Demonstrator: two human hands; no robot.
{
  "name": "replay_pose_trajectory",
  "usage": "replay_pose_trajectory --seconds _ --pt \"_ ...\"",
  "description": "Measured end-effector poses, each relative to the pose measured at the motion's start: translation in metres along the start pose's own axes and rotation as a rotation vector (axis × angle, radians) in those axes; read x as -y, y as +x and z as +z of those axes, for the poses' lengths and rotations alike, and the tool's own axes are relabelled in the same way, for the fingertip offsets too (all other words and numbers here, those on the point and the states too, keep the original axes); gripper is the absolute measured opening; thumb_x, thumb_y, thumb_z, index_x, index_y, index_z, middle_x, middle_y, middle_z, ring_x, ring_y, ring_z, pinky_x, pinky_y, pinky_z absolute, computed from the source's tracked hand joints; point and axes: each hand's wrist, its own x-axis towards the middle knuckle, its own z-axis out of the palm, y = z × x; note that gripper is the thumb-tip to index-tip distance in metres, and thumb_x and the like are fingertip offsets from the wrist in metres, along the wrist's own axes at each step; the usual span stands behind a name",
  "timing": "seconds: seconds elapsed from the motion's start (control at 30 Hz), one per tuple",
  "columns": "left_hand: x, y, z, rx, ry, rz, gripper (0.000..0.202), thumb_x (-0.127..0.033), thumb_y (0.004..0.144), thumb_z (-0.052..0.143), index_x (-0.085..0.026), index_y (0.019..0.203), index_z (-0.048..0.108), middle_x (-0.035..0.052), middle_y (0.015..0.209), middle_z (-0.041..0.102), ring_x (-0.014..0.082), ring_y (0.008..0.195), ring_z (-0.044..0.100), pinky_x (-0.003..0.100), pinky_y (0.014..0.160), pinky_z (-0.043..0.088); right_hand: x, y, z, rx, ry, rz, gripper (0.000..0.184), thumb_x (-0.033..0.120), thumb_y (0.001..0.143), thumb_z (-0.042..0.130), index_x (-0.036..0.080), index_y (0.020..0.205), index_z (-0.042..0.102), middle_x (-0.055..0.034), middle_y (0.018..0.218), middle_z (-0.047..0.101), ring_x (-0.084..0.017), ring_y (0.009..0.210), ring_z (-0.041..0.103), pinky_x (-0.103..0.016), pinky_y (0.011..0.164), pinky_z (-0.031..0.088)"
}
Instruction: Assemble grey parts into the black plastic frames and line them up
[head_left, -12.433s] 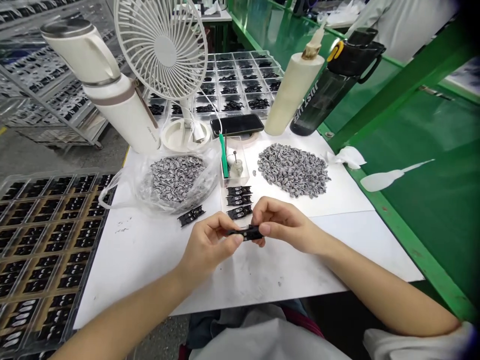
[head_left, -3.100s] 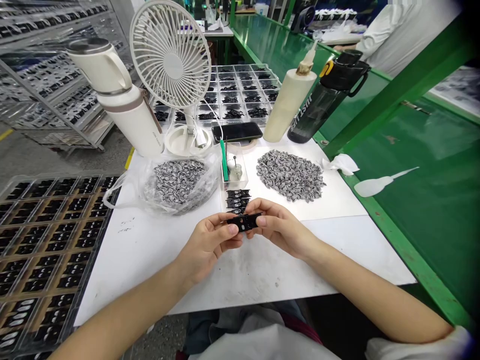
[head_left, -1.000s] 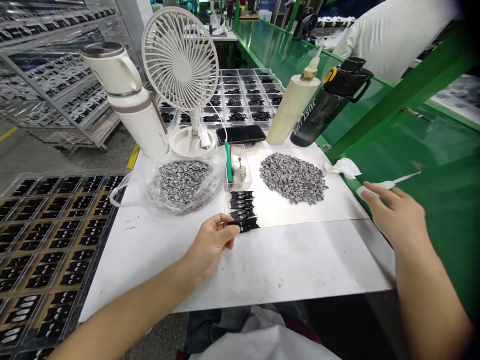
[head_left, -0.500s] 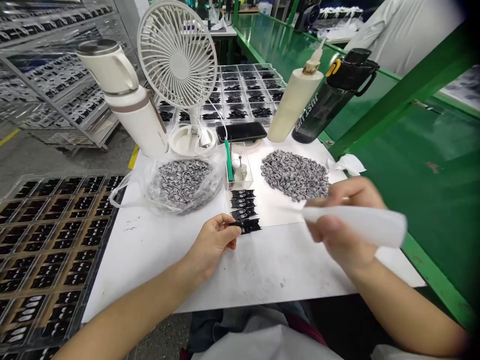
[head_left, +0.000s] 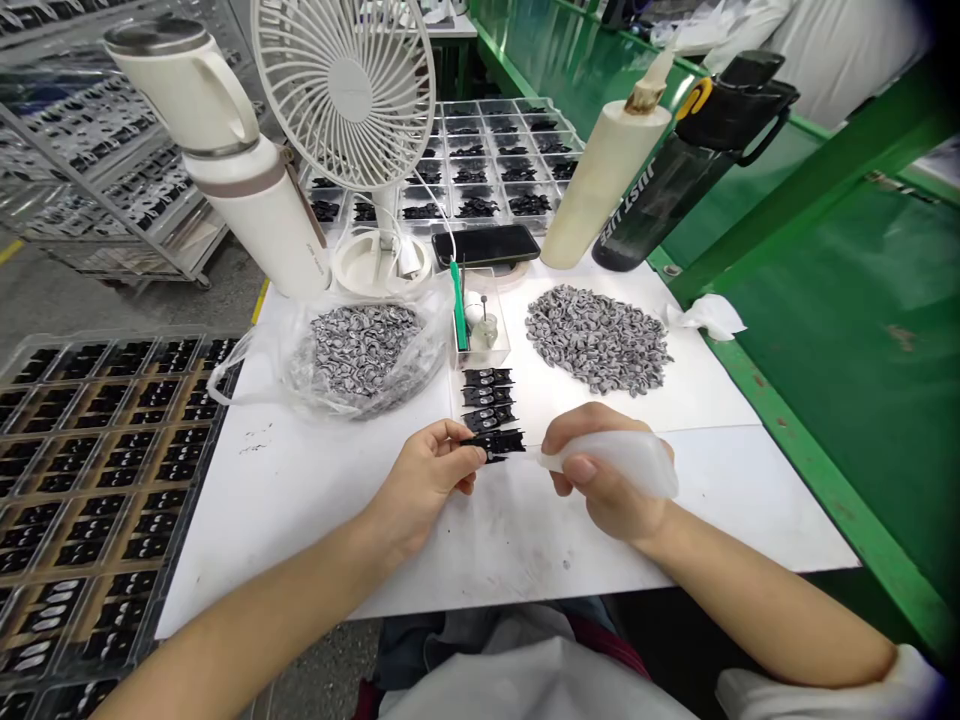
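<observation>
- Head camera, what I see from far away:
- Hidden bits: my left hand (head_left: 424, 482) covers part of the small black plastic part (head_left: 491, 443), so I can't see its whole shape. The fingers of my right hand (head_left: 604, 478) wrap around a soft white squeeze bulb (head_left: 619, 460), and I can't see them all.
- Grip: my left thumb and fingers are pressed together, pinching the black plastic part over the white board (head_left: 525, 545). My right hand is squeezing the bulb.
- The bulb's thin tip (head_left: 537, 454) points at the right end of the black plastic part. I can't tell if they touch.
- Count: 1 black part is in my left hand, and 3 more lie in a row just past it.
- Past the row is 1 clear box (head_left: 481, 335) with 1 green tool (head_left: 459, 310) in it.
- There are 2 heaps of small grey pieces: 1 loose heap (head_left: 598, 338) and 1 in a plastic bag (head_left: 360, 355).
- Black parts fill 2 trays: 1 at the left (head_left: 112, 470) and 1 behind the fan (head_left: 480, 170). They are too many and too small for me to count.
</observation>
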Motion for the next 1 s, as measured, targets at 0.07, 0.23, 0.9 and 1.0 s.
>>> replay_pose_trajectory --seconds 0.07,0.23,0.9,1.0 --pt "-0.0002 -0.0007 0.0000 -0.003 0.004 -0.003 0.015 -0.019 0.066 0.062 -0.016 0.072 0.048 -0.0053 0.055 0.047 0.0059 0.050 0.043 0.020 0.052 0.036 -0.0004 0.0005 0.0009 0.003 -0.018 -0.014 0.017 0.035 0.080 0.052 0.019 0.074 0.057 0.0019 0.058 0.053 -0.006 0.041 0.048 -0.019 0.038 0.036" --pt "-0.0010 -0.0033 0.0004 -0.015 0.000 -0.009 0.016 -0.019 0.066 0.062 -0.016 0.072 0.048 -0.0056 0.054 0.047 0.0058 0.050 0.043 0.019 0.051 0.036 -0.0013 0.0001 0.0016 0.015 -0.042 -0.040 0.017 0.033 0.080 0.052 0.018 0.075 0.057 0.0016 0.058 0.053 -0.006 0.041 0.048 -0.018 0.037 0.036" --pt "-0.0023 -0.0028 0.0008 -0.012 0.012 -0.010 0.015 -0.020 0.066 0.062 -0.017 0.072 0.048 -0.0055 0.054 0.048 0.0062 0.050 0.044 0.020 0.052 0.036 0.0013 0.0009 0.0032 0.002 -0.060 -0.025 0.017 0.032 0.078 0.052 0.017 0.072 0.058 -0.0004 0.059 0.055 -0.009 0.041 0.048 -0.020 0.035 0.036" --pt "-0.0025 -0.0030 0.0007 -0.011 0.009 -0.005 0.016 -0.020 0.066 0.062 -0.017 0.071 0.048 -0.0055 0.054 0.048 0.0065 0.050 0.044 0.020 0.052 0.036 0.0045 0.0017 0.0035 0.003 -0.088 -0.030 0.016 0.031 0.078 0.052 0.018 0.071 0.057 0.0001 0.055 0.054 -0.009 0.040 0.047 -0.021 0.035 0.036"
